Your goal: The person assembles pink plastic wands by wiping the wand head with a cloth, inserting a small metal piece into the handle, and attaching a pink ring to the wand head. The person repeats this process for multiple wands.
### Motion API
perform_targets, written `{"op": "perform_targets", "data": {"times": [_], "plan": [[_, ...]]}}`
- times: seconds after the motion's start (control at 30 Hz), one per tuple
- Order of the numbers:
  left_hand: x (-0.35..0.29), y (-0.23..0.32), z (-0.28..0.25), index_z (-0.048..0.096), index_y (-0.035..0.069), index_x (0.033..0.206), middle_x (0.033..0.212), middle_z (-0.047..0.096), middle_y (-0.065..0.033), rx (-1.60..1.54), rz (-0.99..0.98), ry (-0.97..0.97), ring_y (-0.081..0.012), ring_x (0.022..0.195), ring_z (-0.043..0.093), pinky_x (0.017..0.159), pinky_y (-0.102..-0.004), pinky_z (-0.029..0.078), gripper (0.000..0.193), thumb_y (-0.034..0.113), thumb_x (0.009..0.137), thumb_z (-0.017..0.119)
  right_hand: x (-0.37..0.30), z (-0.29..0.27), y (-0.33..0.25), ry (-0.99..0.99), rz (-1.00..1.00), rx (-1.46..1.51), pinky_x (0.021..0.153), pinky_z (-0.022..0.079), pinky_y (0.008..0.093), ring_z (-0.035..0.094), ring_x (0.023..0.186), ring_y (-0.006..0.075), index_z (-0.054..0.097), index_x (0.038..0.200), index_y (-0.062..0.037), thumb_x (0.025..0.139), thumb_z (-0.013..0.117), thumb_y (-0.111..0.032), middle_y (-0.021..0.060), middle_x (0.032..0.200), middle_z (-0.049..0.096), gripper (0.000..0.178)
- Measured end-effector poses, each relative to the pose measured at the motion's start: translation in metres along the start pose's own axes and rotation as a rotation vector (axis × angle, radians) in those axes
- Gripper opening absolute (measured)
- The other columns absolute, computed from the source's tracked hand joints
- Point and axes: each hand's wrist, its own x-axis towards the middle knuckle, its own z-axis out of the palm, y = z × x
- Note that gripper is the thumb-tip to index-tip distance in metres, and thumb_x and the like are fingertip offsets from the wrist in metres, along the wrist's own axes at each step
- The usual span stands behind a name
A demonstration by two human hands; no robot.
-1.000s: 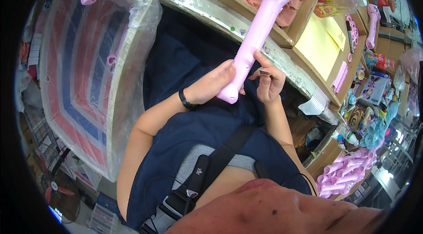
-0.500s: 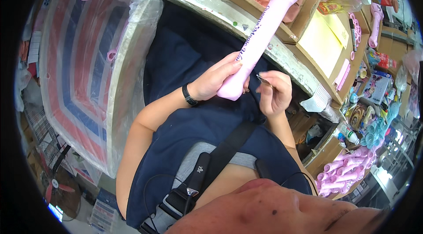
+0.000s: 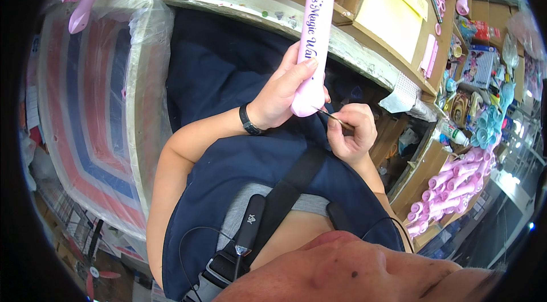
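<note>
The left hand [image 3: 280, 90] grips the wand [image 3: 315, 34], which points lengthwise away, and the right hand [image 3: 354, 129] pinches a tool [image 3: 336, 119], tip at the wand's near end.

Pink tube [image 3: 321, 34] with dark lettering [image 3: 311, 23], red-and-blue striped panel [image 3: 99, 108], navy garment [image 3: 228, 171], pale yellow paper [image 3: 387, 20]

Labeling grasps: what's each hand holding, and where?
Left hand: pink handle, near its rounded end. Right hand: thin pointed tool, by the end away from the handle.

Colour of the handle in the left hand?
Pale pink handle, dark lettering along it; clearest in the head view.
</note>
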Motion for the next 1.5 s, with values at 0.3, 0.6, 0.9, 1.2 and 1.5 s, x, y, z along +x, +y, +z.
{"op": "perform_targets", "data": {"times": [0.3, 0.6, 0.9, 1.2, 1.5], "plan": [[0.0, -0.001, 0.008, 0.025, 0.011, 0.134, 0.094, 0.052, -0.007, 0.025, 0.033, 0.04, -0.0181, 0.07, 0.063, 0.059, -0.0343, 0.056, 0.047, 0.023, 0.095, 0.048, 0.009, 0.001, 0.002, -0.007, -0.042, -0.047, 0.047, 0.045, 0.0266, 0.056, 0.054, 0.0183, 0.058, 0.079, -0.0031, 0.068, 0.071, 0.001, 0.0089, 0.07, 0.058, 0.018], [-0.001, 0.001, 0.012, 0.031, 0.009, 0.127, 0.086, 0.053, -0.0084, 0.083, 0.049, 0.057, -0.0191, 0.073, 0.061, 0.063, -0.0336, 0.054, 0.04, 0.029, 0.096, 0.045, 0.009, 0.001, 0.005, 0.068, 0.071, -0.121, 0.046, 0.044, 0.0263, 0.055, 0.054, 0.0187, 0.058, 0.077, -0.0044, 0.067, 0.072, 0.0, 0.008, 0.067, 0.057, 0.018], [-0.003, 0.002, 0.012, 0.032, 0.009, 0.124, 0.084, 0.053, -0.0085, 0.049, 0.037, 0.04, -0.0187, 0.073, 0.061, 0.063, -0.0337, 0.054, 0.037, 0.03, 0.096, 0.044, 0.011, -0.002, 0.005, 0.023, -0.081, -0.063, 0.046, 0.044, 0.0267, 0.055, 0.053, 0.0183, 0.058, 0.078, -0.0046, 0.068, 0.071, 0.001, 0.0074, 0.067, 0.057, 0.018], [-0.001, 0.002, 0.01, 0.033, 0.008, 0.123, 0.083, 0.054, -0.0093, 0.084, 0.057, 0.041, -0.0193, 0.074, 0.061, 0.067, -0.0336, 0.054, 0.036, 0.029, 0.095, 0.044, 0.013, -0.002, -0.001, 0.004, 0.053, -0.107, 0.048, 0.046, 0.027, 0.057, 0.055, 0.0195, 0.058, 0.075, -0.0046, 0.066, 0.072, 0.001, 0.0079, 0.067, 0.058, 0.018], [-0.001, 0.001, 0.006, 0.028, 0.01, 0.13, 0.088, 0.054, -0.0076, -0.015, 0.036, 0.02, -0.0172, 0.07, 0.063, 0.066, -0.0376, 0.056, 0.039, 0.023, 0.096, 0.044, 0.015, -0.002, 0.002, 0.02, -0.036, -0.075, 0.046, 0.044, 0.0266, 0.056, 0.054, 0.019, 0.058, 0.077, -0.0041, 0.066, 0.072, 0.001, 0.0082, 0.067, 0.058, 0.018]]}}
